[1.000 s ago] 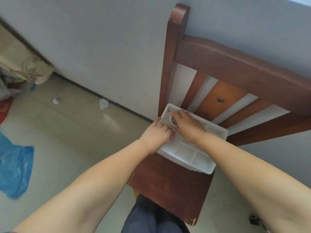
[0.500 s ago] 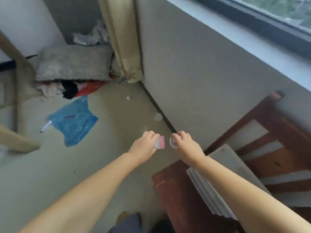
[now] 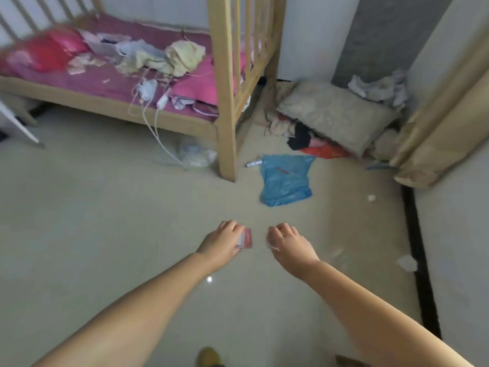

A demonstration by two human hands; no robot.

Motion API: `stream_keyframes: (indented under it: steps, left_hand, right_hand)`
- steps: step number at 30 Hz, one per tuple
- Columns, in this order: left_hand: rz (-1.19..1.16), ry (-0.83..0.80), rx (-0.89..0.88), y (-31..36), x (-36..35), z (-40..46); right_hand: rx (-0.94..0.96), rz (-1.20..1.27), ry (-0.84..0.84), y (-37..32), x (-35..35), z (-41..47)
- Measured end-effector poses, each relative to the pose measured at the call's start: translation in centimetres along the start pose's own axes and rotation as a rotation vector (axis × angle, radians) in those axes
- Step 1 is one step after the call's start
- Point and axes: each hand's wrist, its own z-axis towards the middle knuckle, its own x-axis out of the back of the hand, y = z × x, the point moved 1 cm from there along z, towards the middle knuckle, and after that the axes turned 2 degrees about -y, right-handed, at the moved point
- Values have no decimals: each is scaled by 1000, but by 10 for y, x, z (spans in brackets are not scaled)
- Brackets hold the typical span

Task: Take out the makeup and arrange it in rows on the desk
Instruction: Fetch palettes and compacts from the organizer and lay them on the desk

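Note:
My left hand [image 3: 221, 242] is held out over the floor, closed on a small flat red makeup case [image 3: 246, 238] that sticks out past the fingers. A short gap to its right, my right hand [image 3: 284, 242] has its fingers curled around a small clear round item [image 3: 272, 245], which is mostly hidden and blurred. No desk is in view. The white tray and the chair seat are out of sight.
A wooden bed [image 3: 227, 102] with pink bedding and scattered clothes fills the top left. A blue plastic bag [image 3: 284, 181] lies on the beige floor ahead. A pillow and clothes pile [image 3: 330, 120] sits by a curtain [image 3: 439, 128] at right. Scraps of paper [image 3: 407, 262] lie near the wall.
The view has swung left, from the chair and white tray to the bed and open floor. Both hands lifted their small items off the tray and carry them along.

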Motion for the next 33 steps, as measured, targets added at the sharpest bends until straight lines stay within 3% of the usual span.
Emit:
stream_keyframes:
  steps: [10,25,33]
  left_hand:
    - [-117,140,436,-269,58,-91]
    - [-327,323,1083,-532,102,-138]
    - [-315,373,1246,-663,117,-170]
  right_hand:
    - [430,-120,-63,-251,4,190]
    - [1048,-374,-224,-531,2,446]
    - [1304,-451,-212,-689,-8,545]
